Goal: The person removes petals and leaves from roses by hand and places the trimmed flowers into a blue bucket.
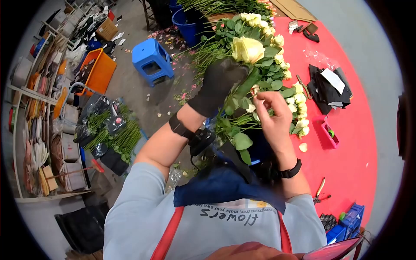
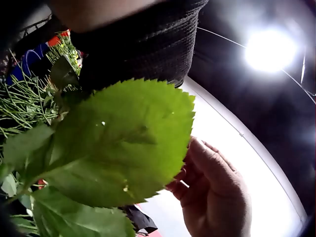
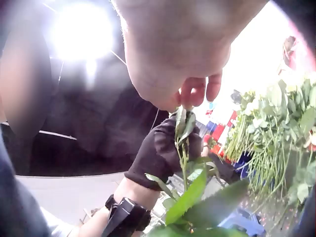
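My left hand (image 1: 223,82), in a black glove, grips a pale yellow rose (image 1: 247,50) just below its bloom. Its leafy stem (image 1: 234,104) trails down toward my body. My bare right hand (image 1: 275,115) is bent beside the stem, thumb and fingers drawn close together. In the right wrist view its fingertips (image 3: 197,94) are right at a small leaf (image 3: 181,123), in front of the glove (image 3: 155,153); I cannot tell whether they pinch it. A broad serrated leaf (image 2: 123,143) fills the left wrist view and partly hides the right fingers.
Cream roses (image 1: 299,104) lie in rows along the red table (image 1: 346,169). Black wrapping (image 1: 323,91), a pink tape dispenser (image 1: 325,132), pliers (image 1: 320,186) and scissors (image 1: 304,86) lie there. A blue stool (image 1: 151,58) and a blue bucket (image 1: 185,28) stand on the littered floor.
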`<action>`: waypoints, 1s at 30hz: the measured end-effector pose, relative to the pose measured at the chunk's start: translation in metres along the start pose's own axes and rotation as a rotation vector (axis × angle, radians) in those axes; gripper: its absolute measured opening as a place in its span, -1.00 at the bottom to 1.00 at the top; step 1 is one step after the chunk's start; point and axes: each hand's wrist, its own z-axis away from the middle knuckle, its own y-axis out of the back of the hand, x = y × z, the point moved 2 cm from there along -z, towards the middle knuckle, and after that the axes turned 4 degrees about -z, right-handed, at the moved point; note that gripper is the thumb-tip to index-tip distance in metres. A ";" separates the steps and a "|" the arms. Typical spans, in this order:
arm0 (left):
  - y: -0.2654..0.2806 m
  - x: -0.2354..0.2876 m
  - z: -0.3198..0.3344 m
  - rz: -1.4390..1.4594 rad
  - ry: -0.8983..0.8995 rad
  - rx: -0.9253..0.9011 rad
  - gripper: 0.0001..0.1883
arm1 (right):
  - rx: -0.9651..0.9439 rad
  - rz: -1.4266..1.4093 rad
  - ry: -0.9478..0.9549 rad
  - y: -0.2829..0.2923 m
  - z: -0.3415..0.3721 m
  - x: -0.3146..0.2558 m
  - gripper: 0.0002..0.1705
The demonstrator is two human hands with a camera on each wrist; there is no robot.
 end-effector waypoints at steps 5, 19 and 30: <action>0.002 0.011 -0.047 0.091 -0.109 0.006 -0.86 | 0.093 0.012 0.109 0.008 -0.043 -0.008 -0.87; 0.041 0.019 0.025 -0.488 0.002 -0.163 -0.77 | 0.035 -0.254 -0.224 -0.026 -0.039 0.008 -0.82; 0.053 -0.021 0.098 -0.060 0.467 -0.207 -0.74 | -0.085 -0.488 -0.516 -0.047 0.026 0.039 -0.88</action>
